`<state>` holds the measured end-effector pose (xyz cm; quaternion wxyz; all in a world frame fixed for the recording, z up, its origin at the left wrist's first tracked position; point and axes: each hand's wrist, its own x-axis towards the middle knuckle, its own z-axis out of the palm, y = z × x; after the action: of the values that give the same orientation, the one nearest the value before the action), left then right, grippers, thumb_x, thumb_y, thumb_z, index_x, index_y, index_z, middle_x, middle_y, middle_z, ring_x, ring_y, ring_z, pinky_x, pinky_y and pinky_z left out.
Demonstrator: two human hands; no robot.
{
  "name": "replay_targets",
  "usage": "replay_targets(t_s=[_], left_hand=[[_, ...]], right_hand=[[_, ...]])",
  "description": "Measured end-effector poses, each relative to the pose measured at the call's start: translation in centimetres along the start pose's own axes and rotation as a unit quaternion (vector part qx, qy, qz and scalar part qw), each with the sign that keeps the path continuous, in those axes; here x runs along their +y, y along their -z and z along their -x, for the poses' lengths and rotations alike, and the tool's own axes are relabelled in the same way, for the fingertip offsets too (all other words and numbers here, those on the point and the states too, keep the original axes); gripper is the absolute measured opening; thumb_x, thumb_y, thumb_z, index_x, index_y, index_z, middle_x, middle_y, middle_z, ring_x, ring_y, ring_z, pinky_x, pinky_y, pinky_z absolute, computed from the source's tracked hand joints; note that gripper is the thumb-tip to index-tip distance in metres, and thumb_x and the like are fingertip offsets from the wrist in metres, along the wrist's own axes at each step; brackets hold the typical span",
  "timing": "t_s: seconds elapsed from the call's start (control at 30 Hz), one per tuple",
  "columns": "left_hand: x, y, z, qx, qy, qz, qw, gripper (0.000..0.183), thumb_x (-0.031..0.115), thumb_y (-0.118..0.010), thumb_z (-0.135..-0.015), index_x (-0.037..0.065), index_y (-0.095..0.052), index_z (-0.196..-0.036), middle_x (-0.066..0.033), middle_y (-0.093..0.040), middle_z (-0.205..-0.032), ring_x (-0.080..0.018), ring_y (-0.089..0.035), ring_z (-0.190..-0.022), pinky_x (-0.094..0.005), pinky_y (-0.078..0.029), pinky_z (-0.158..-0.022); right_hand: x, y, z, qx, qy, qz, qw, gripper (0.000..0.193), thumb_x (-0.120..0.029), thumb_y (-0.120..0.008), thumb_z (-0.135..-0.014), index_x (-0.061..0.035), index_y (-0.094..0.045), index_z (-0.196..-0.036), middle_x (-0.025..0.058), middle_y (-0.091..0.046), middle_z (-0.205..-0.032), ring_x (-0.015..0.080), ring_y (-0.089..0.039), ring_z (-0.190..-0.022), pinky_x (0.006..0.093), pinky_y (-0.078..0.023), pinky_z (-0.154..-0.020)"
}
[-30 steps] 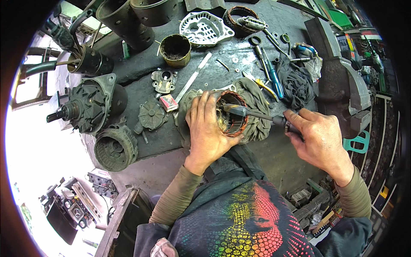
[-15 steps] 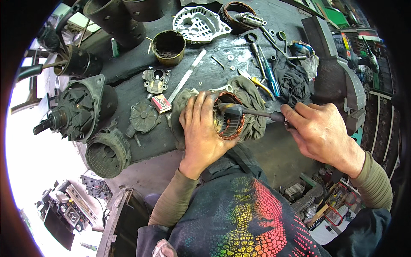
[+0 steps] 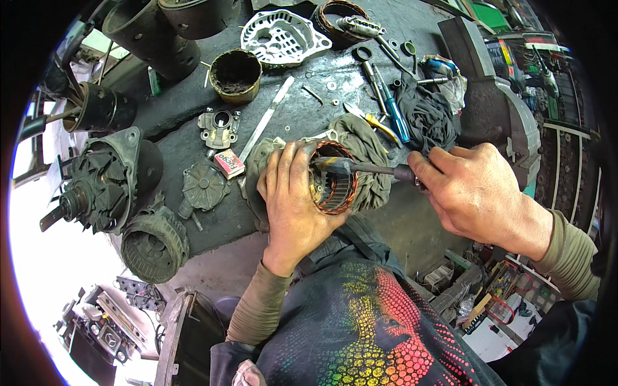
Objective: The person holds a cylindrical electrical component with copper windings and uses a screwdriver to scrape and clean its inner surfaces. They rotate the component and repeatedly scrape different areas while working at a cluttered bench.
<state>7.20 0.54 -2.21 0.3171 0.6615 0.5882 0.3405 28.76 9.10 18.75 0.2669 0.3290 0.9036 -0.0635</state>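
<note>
My half-open left hand (image 3: 293, 199) clasped a copper-wound ring (image 3: 353, 186); my tightly curled right hand (image 3: 473, 196) gripped a tool (image 3: 376, 168), its shaft between them.

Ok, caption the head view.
Left hand grips a copper-wound stator; right hand holds a soldering iron at its opening.

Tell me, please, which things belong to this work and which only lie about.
In hand:
copper-wound ring, held by the left hand
dark-handled tool, in the right hand
probably the cloth beside the ring

Lying about, apparently:
small box
yellow-handled pliers
blue-handled screwdriver
</note>
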Motion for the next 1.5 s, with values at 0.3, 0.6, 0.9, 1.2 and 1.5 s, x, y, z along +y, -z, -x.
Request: replay_targets(t_s=[0.3, 0.6, 0.9, 1.2, 1.5], left_hand=[[-0.2, 0.2, 0.1, -0.002, -0.006, 0.011, 1.0, 0.113, 0.04, -0.099, -0.065, 0.002, -0.046, -0.158, -0.0238, -0.048, -0.16, -0.0501, -0.039, -0.153, -0.064, -0.029, -0.125], [0.0, 0.2, -0.1, 0.004, -0.008, 0.008, 1.0, 0.111, 0.038, -0.1, -0.065, 0.005, -0.048, -0.157, -0.022, -0.05, -0.158, -0.0489, -0.041, -0.151, -0.0632, -0.03, -0.123], [-0.1, 0.2, -0.1, 0.012, -0.007, 0.007, 1.0, 0.112, 0.036, -0.101, -0.064, 0.005, -0.048, -0.157, -0.0213, -0.051, -0.157, -0.0478, -0.043, -0.15, -0.0618, -0.031, -0.124], [-0.7, 0.4, 0.1, 0.01, -0.005, 0.015, 1.0, 0.113, 0.035, -0.1, -0.062, 0.005, -0.048, -0.157, -0.0212, -0.05, -0.158, -0.047, -0.041, -0.152, -0.0611, -0.031, -0.125], [-0.9, 0.6, 0.2, 0.011, -0.006, 0.035, 0.999, 0.117, 0.033, -0.103, -0.057, 0.006, -0.047, -0.157, -0.0205, -0.049, -0.159, -0.0473, -0.041, -0.152, -0.0614, -0.032, -0.125]], right_hand=[[-0.1, 0.8, -0.6, -0.047, -0.018, -0.021, 0.999, 0.05, -0.013, -0.077, -0.081, 0.0053, -0.069, -0.127, 0.011, -0.068, -0.091, 0.0295, -0.074, -0.079, 0.0426, -0.06, -0.066], [0.2, 1.7, -1.5, -0.074, -0.003, -0.034, 0.997, 0.052, -0.014, -0.078, -0.081, 0.0054, -0.07, -0.128, 0.0103, -0.067, -0.089, 0.031, -0.073, -0.077, 0.0435, -0.059, -0.066], [-0.3, 2.2, -1.9, -0.07, -0.004, -0.025, 0.997, 0.048, -0.014, -0.079, -0.083, 0.0046, -0.072, -0.126, 0.0131, -0.069, -0.087, 0.0355, -0.073, -0.076, 0.0458, -0.059, -0.067], [-0.9, 2.9, -2.2, -0.085, -0.018, -0.049, 0.995, 0.048, -0.015, -0.079, -0.084, 0.004, -0.071, -0.128, 0.0141, -0.07, -0.087, 0.0371, -0.074, -0.076, 0.0478, -0.059, -0.068], [-1.1, 2.8, -2.1, -0.078, -0.016, -0.043, 0.996, 0.044, -0.015, -0.079, -0.085, 0.0029, -0.072, -0.125, 0.0126, -0.069, -0.085, 0.0363, -0.074, -0.075, 0.0476, -0.059, -0.067]])
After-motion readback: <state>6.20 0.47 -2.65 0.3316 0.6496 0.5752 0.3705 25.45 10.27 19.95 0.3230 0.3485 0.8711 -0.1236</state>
